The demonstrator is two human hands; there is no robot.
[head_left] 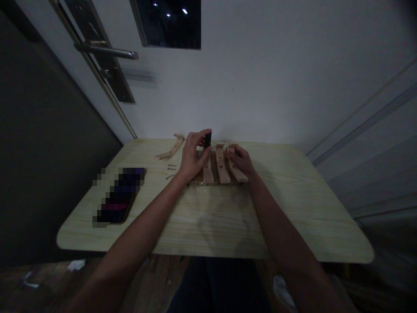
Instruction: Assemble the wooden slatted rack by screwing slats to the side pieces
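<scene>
My left hand (192, 156) pinches a small dark block (207, 139) between thumb and fingers, held upright over the far end of a wooden assembly. That assembly is a row of light wooden slats (221, 167) lying side by side on the pale wooden table (228, 221). On the rightmost slat rests my right hand (240, 161), with its fingers curled and pressed down. What the dark block is I cannot make out.
A loose curved wooden piece (172, 148) lies at the table's far left, with a few small nails (170, 168) in front of it. A phone (119, 196) lies flat on the left side. Behind stand a white wall and a door with a metal handle (107, 51).
</scene>
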